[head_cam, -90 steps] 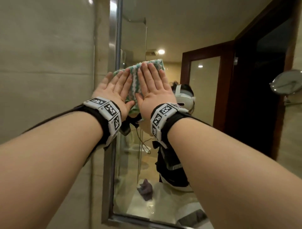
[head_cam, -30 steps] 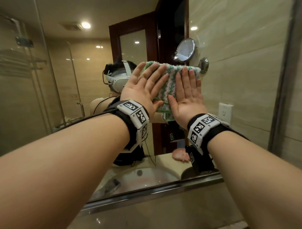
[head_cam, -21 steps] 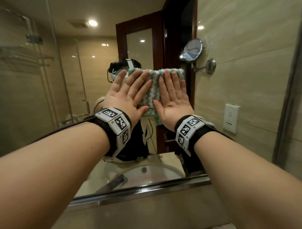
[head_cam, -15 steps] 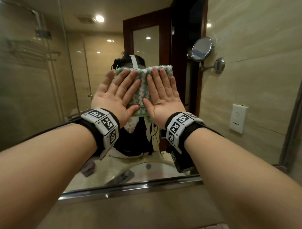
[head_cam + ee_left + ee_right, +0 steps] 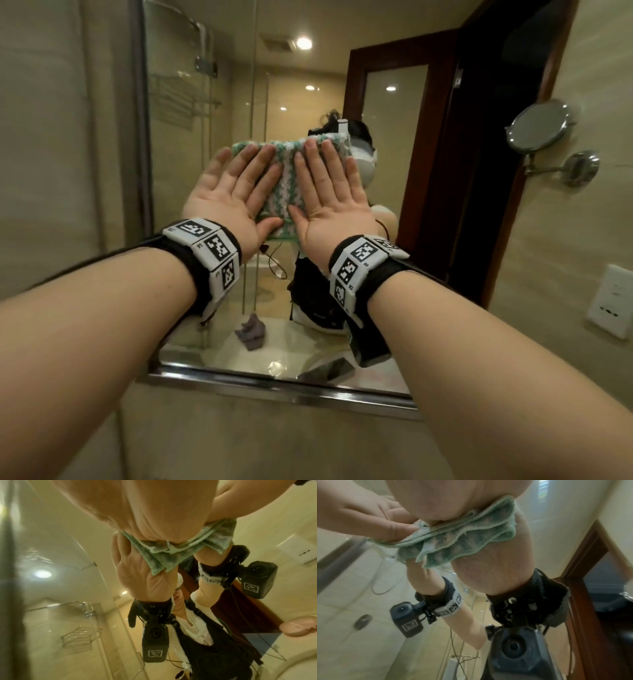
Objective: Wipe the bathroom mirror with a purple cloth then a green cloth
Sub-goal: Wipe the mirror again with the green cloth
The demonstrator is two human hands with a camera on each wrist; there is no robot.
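A folded green and white cloth [image 5: 286, 185] lies flat against the bathroom mirror [image 5: 308, 78], near its left side. My left hand [image 5: 236, 192] presses the cloth's left half with straight, spread fingers. Beside it, my right hand [image 5: 325, 192] presses the right half the same way. In the left wrist view my palm [image 5: 128, 513] covers the cloth [image 5: 214, 536], whose lower folds hang free. The right wrist view shows the cloth [image 5: 462, 540] under my right palm [image 5: 453, 500], with the left thumb [image 5: 368, 524] on its edge. The purple cloth [image 5: 251, 332] appears crumpled on the counter, only as a reflection.
The mirror's chrome frame runs up the left [image 5: 142, 137] and along the bottom [image 5: 274, 387], with tiled wall beyond both. Reflected in the glass are a round magnifying mirror [image 5: 537, 126], a wall socket [image 5: 613, 305], a dark wooden door frame [image 5: 428, 171] and a glass shower screen.
Both hands have slid the green cloth leftward across the glass, from near the mirror's right side to near its left frame. The hands stay flat on it throughout.
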